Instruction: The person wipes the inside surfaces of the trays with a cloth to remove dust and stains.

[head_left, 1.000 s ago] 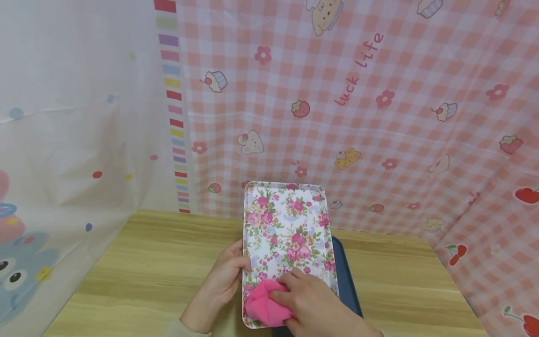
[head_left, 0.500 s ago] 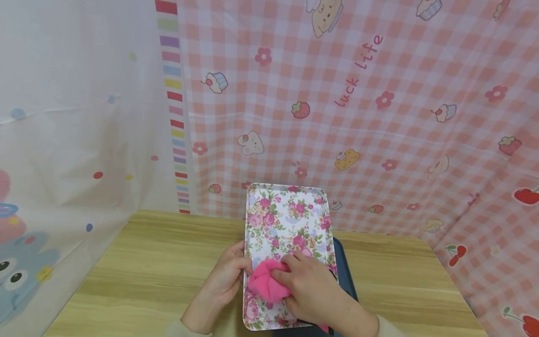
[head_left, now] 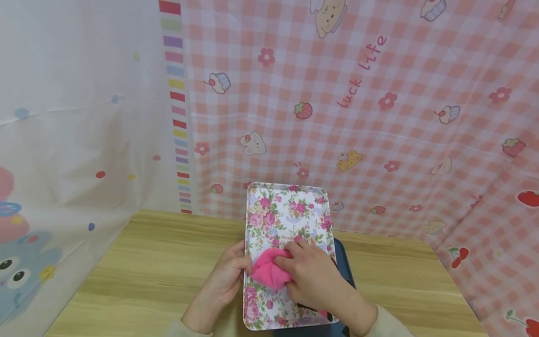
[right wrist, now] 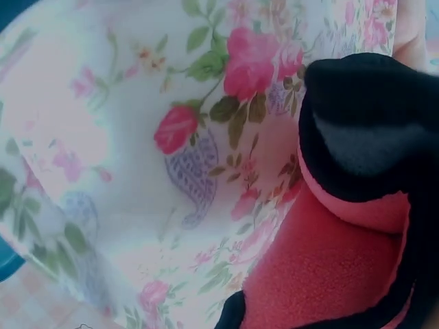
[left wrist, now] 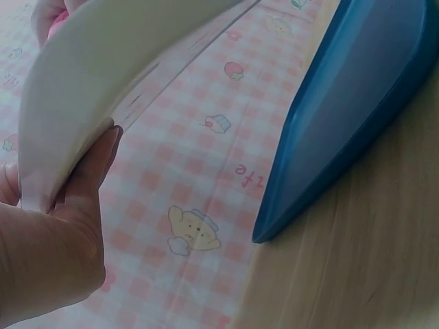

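A white tray with pink roses and green leaves [head_left: 290, 215] is held up at a tilt over the table. My left hand [head_left: 227, 274] grips its left edge, thumb on the patterned face; in the left wrist view the fingers [left wrist: 92, 164] lie against the plain cream underside. Bunched in my right hand [head_left: 313, 276] is a pink cloth [head_left: 271, 270], pressed on the tray's lower middle. The right wrist view shows the cloth's fleecy surface [right wrist: 329, 267] and black edging close over the flowers.
A dark blue tray [head_left: 346, 264] lies on the wood-grain table [head_left: 168, 276], partly hidden behind the floral one. Pink checked fabric [head_left: 320, 135] hangs behind and to the right, white printed fabric [head_left: 84, 131] on the left.
My right hand and the pink cloth have moved up the tray from its lower left corner toward the middle. The left hand keeps its grip on the edge.
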`<state>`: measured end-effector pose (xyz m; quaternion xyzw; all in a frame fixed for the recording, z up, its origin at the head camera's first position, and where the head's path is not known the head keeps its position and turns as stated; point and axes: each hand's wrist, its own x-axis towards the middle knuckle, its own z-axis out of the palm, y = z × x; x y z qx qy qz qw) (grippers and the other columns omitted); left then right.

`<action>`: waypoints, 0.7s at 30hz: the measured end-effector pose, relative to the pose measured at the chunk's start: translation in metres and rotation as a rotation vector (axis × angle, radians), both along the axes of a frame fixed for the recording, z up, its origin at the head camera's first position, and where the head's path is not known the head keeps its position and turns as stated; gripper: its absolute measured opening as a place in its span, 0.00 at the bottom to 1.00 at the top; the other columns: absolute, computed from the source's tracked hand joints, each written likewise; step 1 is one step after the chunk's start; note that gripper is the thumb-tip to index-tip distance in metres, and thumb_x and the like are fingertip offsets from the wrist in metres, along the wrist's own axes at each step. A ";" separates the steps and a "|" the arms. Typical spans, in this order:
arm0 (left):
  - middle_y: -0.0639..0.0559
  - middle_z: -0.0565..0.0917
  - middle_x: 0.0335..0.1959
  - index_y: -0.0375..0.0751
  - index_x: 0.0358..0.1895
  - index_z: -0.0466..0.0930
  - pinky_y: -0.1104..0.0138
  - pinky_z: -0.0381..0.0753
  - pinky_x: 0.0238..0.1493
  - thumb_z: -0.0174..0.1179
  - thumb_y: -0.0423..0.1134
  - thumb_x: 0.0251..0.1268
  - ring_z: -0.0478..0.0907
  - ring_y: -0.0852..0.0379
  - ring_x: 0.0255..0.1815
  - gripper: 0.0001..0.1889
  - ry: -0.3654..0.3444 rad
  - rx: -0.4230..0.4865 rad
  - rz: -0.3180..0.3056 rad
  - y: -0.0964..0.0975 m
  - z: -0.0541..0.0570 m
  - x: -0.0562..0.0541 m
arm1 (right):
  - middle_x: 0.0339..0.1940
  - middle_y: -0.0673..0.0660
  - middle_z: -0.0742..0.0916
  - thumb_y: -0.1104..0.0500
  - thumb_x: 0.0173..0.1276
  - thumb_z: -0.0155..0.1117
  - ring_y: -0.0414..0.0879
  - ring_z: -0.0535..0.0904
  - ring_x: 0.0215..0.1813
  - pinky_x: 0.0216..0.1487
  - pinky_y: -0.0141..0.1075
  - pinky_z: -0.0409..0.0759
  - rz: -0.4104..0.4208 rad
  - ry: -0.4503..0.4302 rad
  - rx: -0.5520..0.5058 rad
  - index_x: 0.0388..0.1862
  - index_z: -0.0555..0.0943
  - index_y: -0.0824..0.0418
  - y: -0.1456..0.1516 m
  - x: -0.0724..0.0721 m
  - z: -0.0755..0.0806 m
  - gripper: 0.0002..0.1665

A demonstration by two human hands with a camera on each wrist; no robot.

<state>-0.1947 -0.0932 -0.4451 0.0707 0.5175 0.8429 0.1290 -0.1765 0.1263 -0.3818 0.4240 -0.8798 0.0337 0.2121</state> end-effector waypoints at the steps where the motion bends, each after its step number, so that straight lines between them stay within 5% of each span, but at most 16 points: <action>1: 0.40 0.83 0.58 0.18 0.72 0.62 0.68 0.83 0.52 0.48 0.20 0.37 0.81 0.55 0.54 0.45 0.000 0.002 -0.001 0.000 0.000 0.000 | 0.40 0.53 0.86 0.63 0.44 0.71 0.46 0.75 0.40 0.36 0.38 0.81 -0.005 -0.003 0.000 0.45 0.92 0.53 0.001 -0.001 0.000 0.25; 21: 0.40 0.86 0.54 0.20 0.77 0.56 0.63 0.85 0.53 0.48 0.20 0.42 0.85 0.51 0.51 0.46 0.007 0.018 -0.081 0.002 0.001 0.003 | 0.41 0.58 0.87 0.62 0.49 0.70 0.49 0.75 0.35 0.28 0.38 0.79 -0.059 0.081 -0.050 0.47 0.91 0.56 -0.010 -0.030 0.021 0.23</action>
